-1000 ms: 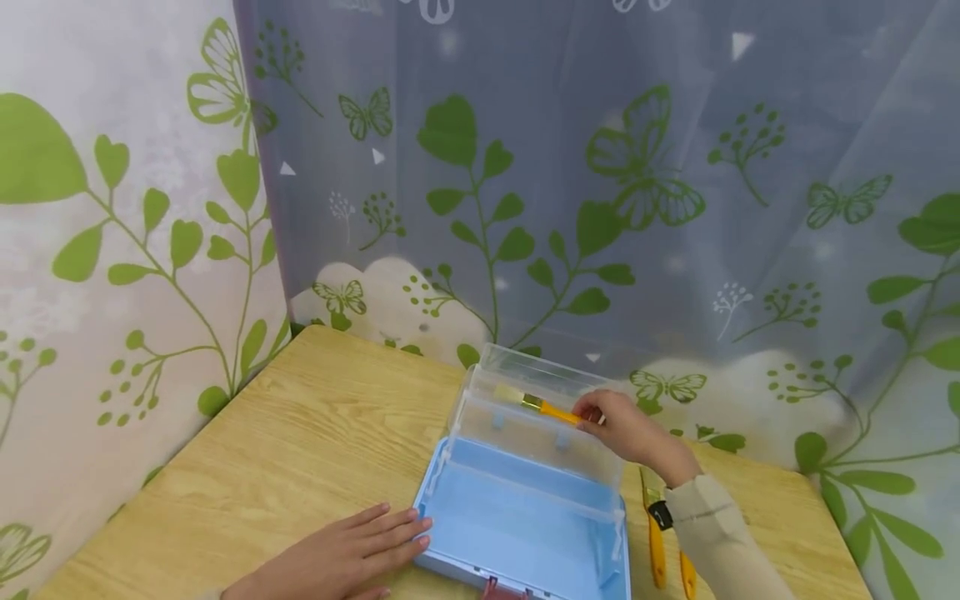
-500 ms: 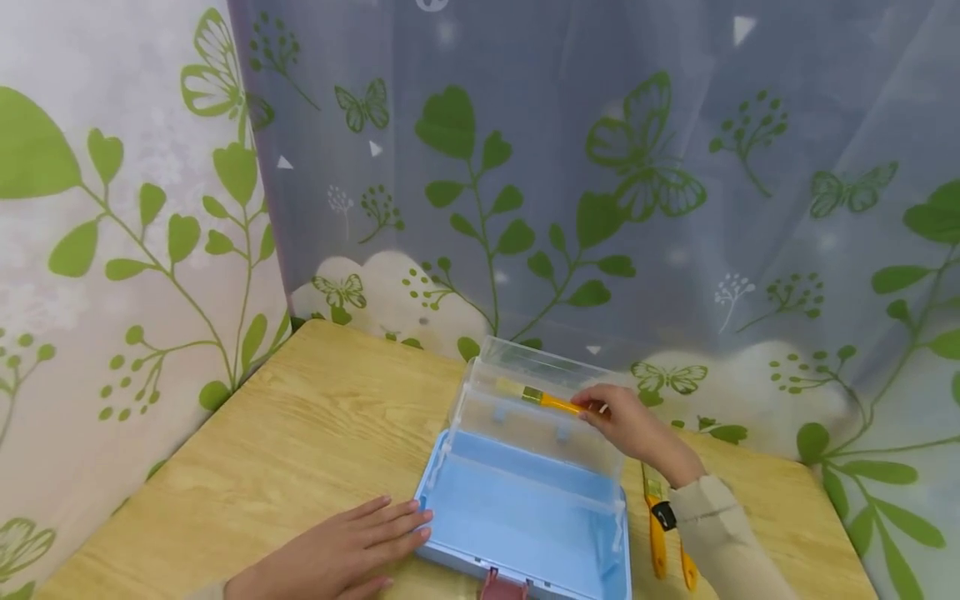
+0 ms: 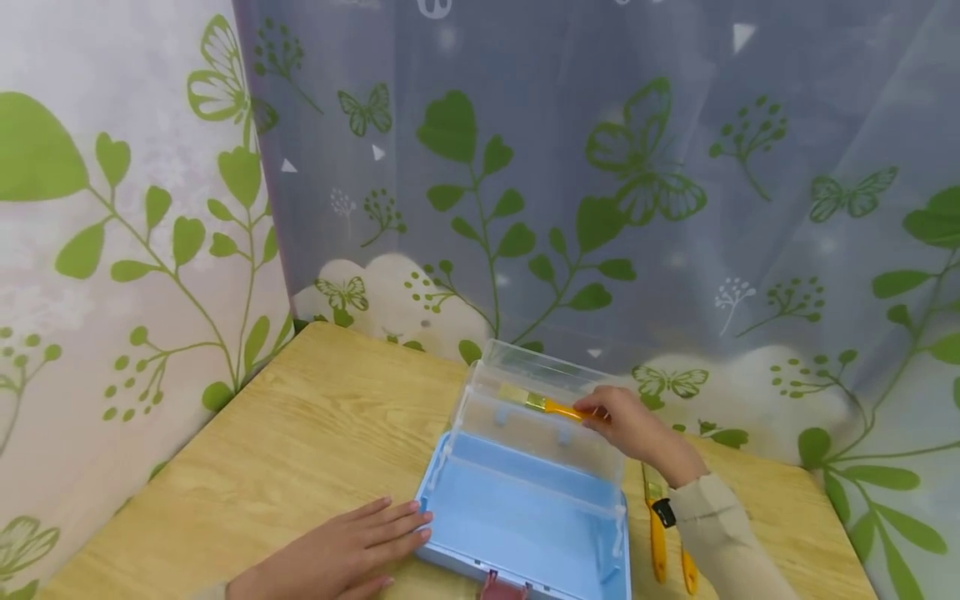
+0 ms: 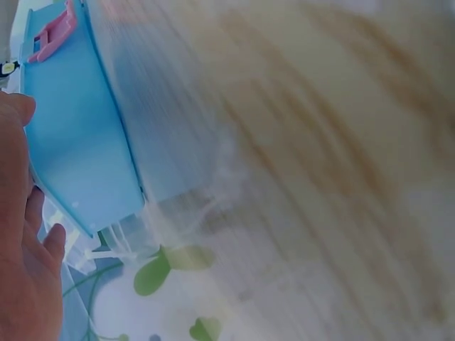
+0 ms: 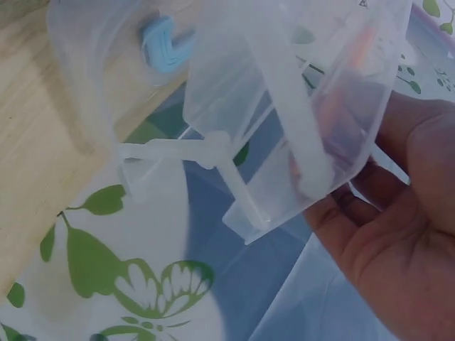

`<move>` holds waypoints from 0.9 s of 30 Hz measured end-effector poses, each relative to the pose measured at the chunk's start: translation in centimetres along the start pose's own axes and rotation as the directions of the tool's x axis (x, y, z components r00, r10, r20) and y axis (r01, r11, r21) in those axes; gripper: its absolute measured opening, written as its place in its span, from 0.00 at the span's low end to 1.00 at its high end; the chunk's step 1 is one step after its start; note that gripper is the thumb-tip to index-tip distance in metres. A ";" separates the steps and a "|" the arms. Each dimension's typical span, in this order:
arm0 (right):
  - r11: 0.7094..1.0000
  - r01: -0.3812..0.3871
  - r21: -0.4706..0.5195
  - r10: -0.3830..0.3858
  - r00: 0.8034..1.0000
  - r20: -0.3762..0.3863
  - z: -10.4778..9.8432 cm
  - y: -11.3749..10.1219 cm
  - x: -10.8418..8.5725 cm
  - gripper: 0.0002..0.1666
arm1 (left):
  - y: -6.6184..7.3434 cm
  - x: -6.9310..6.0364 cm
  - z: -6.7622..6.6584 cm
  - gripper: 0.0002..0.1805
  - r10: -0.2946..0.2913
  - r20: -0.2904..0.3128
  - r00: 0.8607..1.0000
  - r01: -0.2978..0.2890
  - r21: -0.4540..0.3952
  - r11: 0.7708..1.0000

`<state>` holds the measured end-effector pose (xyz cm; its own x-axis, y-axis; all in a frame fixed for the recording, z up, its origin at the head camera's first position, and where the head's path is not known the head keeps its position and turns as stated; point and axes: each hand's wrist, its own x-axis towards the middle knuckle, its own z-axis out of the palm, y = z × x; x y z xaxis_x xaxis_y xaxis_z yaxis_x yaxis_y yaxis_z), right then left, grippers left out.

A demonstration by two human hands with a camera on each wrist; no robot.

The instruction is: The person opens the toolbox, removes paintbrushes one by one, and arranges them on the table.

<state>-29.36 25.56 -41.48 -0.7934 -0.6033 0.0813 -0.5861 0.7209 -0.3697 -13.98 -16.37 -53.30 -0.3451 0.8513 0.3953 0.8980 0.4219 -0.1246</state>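
Observation:
In the head view my right hand point(image 3: 630, 429) pinches the orange handle of a flat paintbrush point(image 3: 555, 407). The brush lies sideways at the raised clear plastic tray point(image 3: 517, 425), bristles to the left. In the right wrist view the fingers are at the tray's edge, and the brush shows only as an orange blur behind clear plastic. Below is the blue base point(image 3: 517, 508) of the opened case. My left hand point(image 3: 345, 546) has its fingers stretched out, fingertips touching the base's left rim. The left wrist view shows the blue case point(image 4: 78, 128) beside this hand.
Two more orange-handled brushes point(image 3: 657, 542) lie on the wooden table point(image 3: 345, 400) right of the case, partly under the right sleeve. A dark red latch point(image 3: 504, 587) juts from the case's front. A patterned curtain point(image 3: 525, 208) hangs behind the table.
My right hand and the paintbrush have shifted very slightly to the right at the tray. My left hand stays at the rim.

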 end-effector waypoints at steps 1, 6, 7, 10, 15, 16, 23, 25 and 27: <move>1.000 -0.007 -0.022 0.007 1.000 0.008 -0.1 -0.1 0.0 0.14 | 0.0 0.0 0.0 0.39 -0.001 0.002 1.000 0.001 0.004 1.000; 0.997 -0.023 -0.079 0.026 0.999 0.043 0.1 -0.4 -0.1 0.13 | 0.1 0.1 0.1 0.38 0.022 -0.009 1.000 -0.022 0.015 1.000; 0.997 -0.021 -0.080 0.024 0.999 0.043 0.1 -0.4 -0.2 0.13 | 0.1 0.1 0.2 0.38 0.023 -0.008 1.000 -0.023 0.016 1.000; 0.997 -0.012 -0.073 0.013 1.000 0.018 0.2 -0.5 -0.4 0.15 | 0.0 0.1 0.1 0.39 0.015 -0.010 1.000 -0.014 0.007 1.000; 0.998 -0.024 -0.053 0.023 0.999 -0.026 0.5 -0.4 -1.0 0.17 | -0.1 0.0 0.2 0.40 0.009 -0.007 1.000 -0.009 -0.005 1.000; 0.999 -0.027 -0.047 0.026 0.999 -0.029 0.6 -0.4 -1.2 0.17 | 0.0 0.0 0.3 0.39 0.013 -0.008 1.000 -0.013 -0.004 1.000; 1.000 0.008 -0.018 -0.010 0.995 -0.102 0.7 -0.3 -1.9 0.17 | -0.1 -0.2 0.4 0.38 0.012 -0.011 1.000 -0.013 -0.014 1.000; 1.000 0.017 -0.008 -0.018 0.990 -0.140 0.6 -0.5 -2.2 0.17 | -0.1 -0.1 0.2 0.39 -0.002 -0.005 1.000 0.002 -0.038 0.999; 1.000 0.018 0.001 -0.018 0.986 -0.164 0.5 -0.6 -2.5 0.17 | -0.1 -0.1 0.1 0.39 -0.004 -0.005 1.000 0.004 -0.053 0.999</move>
<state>-26.91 26.46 -41.95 -0.7991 -0.5519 0.2382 -0.6002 0.7099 -0.3687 -14.06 -16.51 -53.42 -0.3474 0.8481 0.4001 0.9098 0.4081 -0.0751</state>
